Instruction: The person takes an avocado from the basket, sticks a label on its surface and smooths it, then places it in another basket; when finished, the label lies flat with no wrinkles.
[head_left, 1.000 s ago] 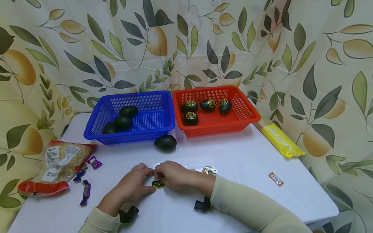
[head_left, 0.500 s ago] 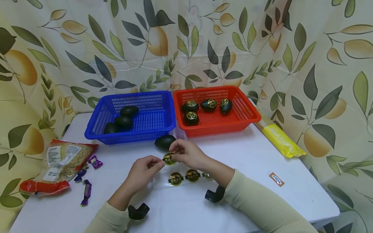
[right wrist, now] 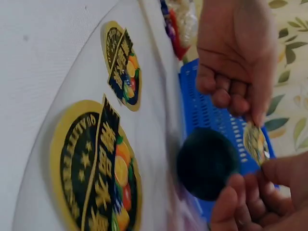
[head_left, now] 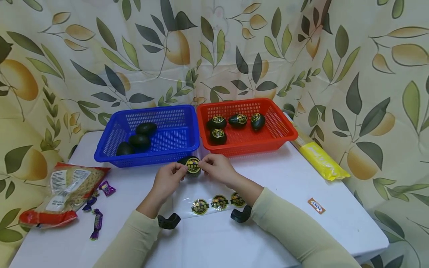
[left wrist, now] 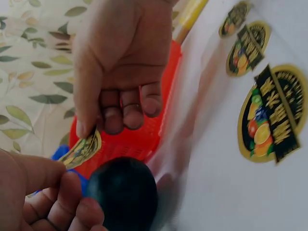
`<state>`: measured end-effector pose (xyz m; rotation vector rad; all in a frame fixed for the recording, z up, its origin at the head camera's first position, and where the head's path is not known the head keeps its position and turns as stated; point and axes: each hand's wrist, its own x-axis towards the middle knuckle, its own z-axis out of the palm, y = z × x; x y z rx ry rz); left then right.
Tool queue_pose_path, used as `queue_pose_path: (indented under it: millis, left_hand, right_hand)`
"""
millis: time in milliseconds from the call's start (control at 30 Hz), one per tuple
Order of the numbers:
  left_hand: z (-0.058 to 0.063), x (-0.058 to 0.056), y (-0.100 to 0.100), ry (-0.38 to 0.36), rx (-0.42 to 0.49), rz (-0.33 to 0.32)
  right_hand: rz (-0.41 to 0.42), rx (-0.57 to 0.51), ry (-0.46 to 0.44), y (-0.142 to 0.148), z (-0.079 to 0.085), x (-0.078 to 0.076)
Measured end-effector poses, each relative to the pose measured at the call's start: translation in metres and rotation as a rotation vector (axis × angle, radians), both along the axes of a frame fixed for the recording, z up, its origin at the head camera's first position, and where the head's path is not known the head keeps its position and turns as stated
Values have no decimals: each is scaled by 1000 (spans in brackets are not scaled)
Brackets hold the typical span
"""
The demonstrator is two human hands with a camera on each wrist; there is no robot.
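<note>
A round black-and-gold fruit sticker [head_left: 193, 165] is stretched between both hands, each pinching one end. My left hand [head_left: 168, 180] has its left end between thumb and forefinger, and my right hand [head_left: 219, 169] its right end. Just behind the sticker lies a dark green avocado [head_left: 182, 160], partly covered by it in the head view. In both wrist views the sticker [left wrist: 84, 150] stands apart from the avocado [left wrist: 126, 192]. Below the hands a clear sheet [head_left: 182, 208] with several stickers [right wrist: 96, 168] lies on the white table.
Behind stand a blue basket [head_left: 115, 158] with 3 plain avocados and a red basket [head_left: 234, 150] with several stickered ones. A grain bag [head_left: 63, 193] and purple candies [head_left: 97, 223] lie left. A yellow noodle packet [head_left: 323, 160] and a small orange-brown wrapper [head_left: 316, 205] lie right.
Both hands have lifted the sticker off the sheet and carried it forward to the avocado. The sheet's remaining stickers came into view.
</note>
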<state>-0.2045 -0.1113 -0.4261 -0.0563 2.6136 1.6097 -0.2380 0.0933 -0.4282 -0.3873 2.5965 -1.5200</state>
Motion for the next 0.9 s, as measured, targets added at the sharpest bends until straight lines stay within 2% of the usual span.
queue_pose_path:
  millis: [133, 267, 367, 467, 600, 667, 767, 900]
  left_hand:
    - [-6, -11, 2, 35, -39, 70]
    - [-13, -18, 6, 86, -84, 145]
    - [-18, -21, 8, 118, -110, 184]
    - [-22, -22, 9, 127, -134, 210]
    - [-24, -21, 9, 88, -127, 202]
    - [-24, -20, 10, 65, -109, 185]
    - [-24, -19, 11, 52, -88, 154]
    - [-22, -14, 16, 28, -83, 109]
  right_hand:
    - [-79, 120, 99, -12, -5, -7]
    - [-146, 192, 163, -22, -9, -10]
    - [-185, 205, 172, -25, -10, -11]
    - [-209, 183, 132, -27, -12, -12]
    - [-225, 80, 35, -25, -18, -11]
    - [-223, 23, 27, -24, -21, -10]
    - [-182, -17, 75, -22, -24, -6]
    - [-100, 30, 185, -15, -22, 2]
